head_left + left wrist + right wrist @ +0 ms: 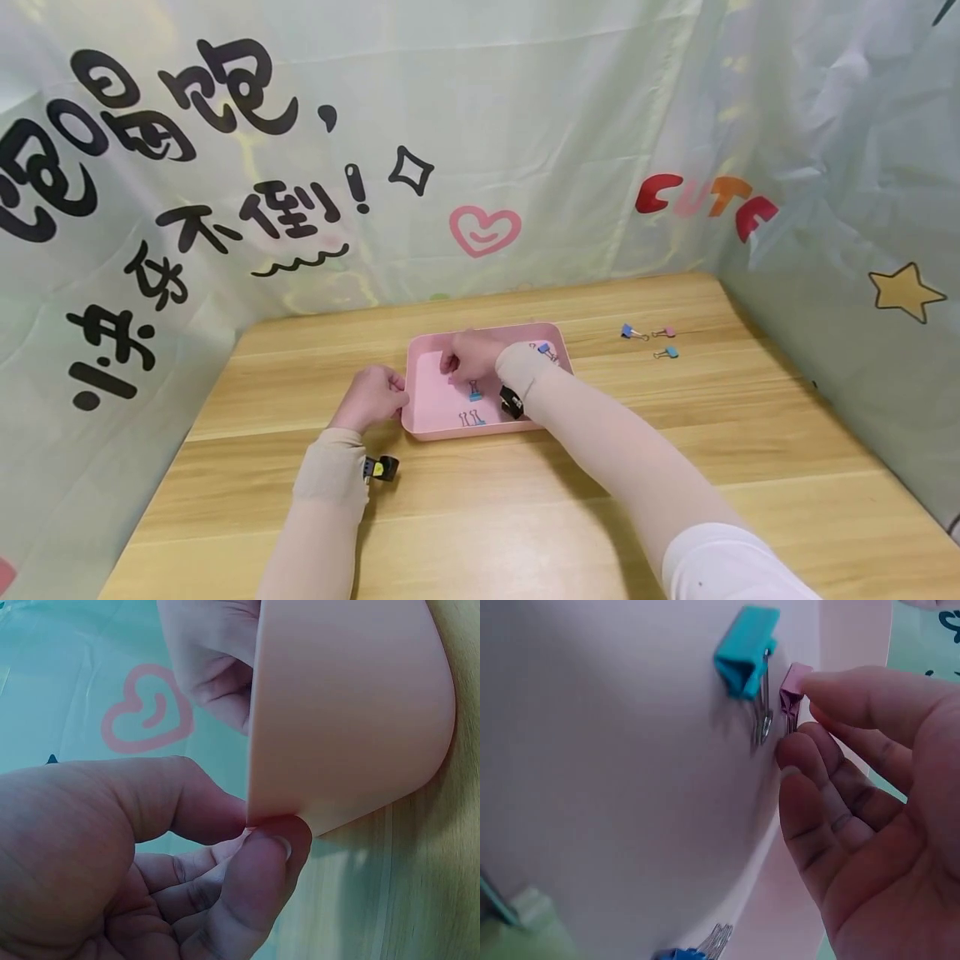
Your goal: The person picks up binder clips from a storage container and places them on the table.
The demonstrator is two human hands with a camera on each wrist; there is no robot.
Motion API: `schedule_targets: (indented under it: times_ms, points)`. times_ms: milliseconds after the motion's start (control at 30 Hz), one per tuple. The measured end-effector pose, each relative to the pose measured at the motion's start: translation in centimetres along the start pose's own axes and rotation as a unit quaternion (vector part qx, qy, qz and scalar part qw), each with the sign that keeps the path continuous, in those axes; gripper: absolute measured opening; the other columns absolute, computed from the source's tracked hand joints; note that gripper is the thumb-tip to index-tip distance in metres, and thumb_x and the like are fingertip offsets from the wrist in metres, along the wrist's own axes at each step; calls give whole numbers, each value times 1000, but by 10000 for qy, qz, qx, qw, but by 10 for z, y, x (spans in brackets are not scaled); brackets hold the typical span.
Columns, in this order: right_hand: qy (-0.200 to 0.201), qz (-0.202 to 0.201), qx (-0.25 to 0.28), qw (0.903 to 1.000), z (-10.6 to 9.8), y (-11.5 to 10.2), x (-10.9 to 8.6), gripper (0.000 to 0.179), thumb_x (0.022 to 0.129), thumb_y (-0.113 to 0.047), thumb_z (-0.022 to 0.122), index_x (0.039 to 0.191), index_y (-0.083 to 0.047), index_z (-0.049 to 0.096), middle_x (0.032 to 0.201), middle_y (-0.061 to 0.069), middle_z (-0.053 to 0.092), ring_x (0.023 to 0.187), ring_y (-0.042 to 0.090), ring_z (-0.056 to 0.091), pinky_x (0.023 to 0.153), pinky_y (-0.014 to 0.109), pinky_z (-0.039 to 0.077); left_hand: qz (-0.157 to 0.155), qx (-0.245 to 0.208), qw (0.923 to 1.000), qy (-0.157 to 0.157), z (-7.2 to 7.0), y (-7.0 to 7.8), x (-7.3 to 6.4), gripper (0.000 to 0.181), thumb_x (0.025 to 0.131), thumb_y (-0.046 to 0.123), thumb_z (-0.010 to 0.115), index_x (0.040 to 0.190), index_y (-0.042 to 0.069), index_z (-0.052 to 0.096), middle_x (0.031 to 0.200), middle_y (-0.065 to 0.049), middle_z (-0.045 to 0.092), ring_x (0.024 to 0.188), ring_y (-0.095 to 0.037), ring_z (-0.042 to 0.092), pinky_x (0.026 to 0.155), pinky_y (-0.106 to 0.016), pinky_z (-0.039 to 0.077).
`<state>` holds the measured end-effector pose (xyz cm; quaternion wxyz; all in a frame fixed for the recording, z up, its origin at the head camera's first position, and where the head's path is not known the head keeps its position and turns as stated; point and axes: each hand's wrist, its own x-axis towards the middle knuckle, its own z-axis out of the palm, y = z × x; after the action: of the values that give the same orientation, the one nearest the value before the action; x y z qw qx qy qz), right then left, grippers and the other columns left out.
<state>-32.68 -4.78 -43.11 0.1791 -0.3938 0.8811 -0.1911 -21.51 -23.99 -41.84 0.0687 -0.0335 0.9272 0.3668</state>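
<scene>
A shallow pink tray (429,404) lies on the wooden table. My left hand (371,398) pinches its left rim between thumb and finger, as the left wrist view shows closely on the tray wall (352,697). Inside the tray, my right hand (474,357) holds a small pink binder clip (793,681), thumb on its body and fingertips at its wire handles. Beside it stands a teal binder clip (744,656), also visible from the head (475,395). More clips lie in the tray: a blue one (544,349) at the back right and some (477,419) along the front wall.
To the right of the tray, a blue clip (627,332), a pink clip (669,332) and a teal clip (671,352) lie on the table (750,433). A printed cloth (555,150) hangs behind the table and along its sides.
</scene>
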Motion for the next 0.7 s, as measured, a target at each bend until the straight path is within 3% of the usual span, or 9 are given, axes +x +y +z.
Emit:
schedule_targets:
  times_ms: [233, 467, 700]
  points:
    - [-57, -228, -96, 9997, 3, -7, -3, 13, 84, -14, 74, 97, -13, 74, 84, -8, 67, 75, 5, 58, 74, 17, 48, -46, -43, 10000, 10, 1, 0, 0, 11, 79, 1, 62, 89, -1, 63, 72, -9, 63, 60, -20, 62, 57, -28, 51]
    - [-169, -295, -127, 9993, 2, -6, -4, 36, 71, 8, 70, 101, -11, 72, 91, -6, 67, 84, 5, 59, 78, 15, 47, -133, -87, 9999, 0, 0, 1, -1, 11, 80, 1, 62, 90, -2, 63, 74, -10, 63, 62, -22, 63, 57, -29, 52]
    - [-145, -430, -249, 9987, 4, -10, -2, 14, 81, -7, 75, 93, -13, 74, 82, -8, 66, 76, 5, 57, 71, 16, 47, -59, -83, 9999, 23, 1, 0, 0, 11, 78, 1, 63, 90, -2, 63, 74, -10, 64, 60, -20, 63, 56, -29, 52]
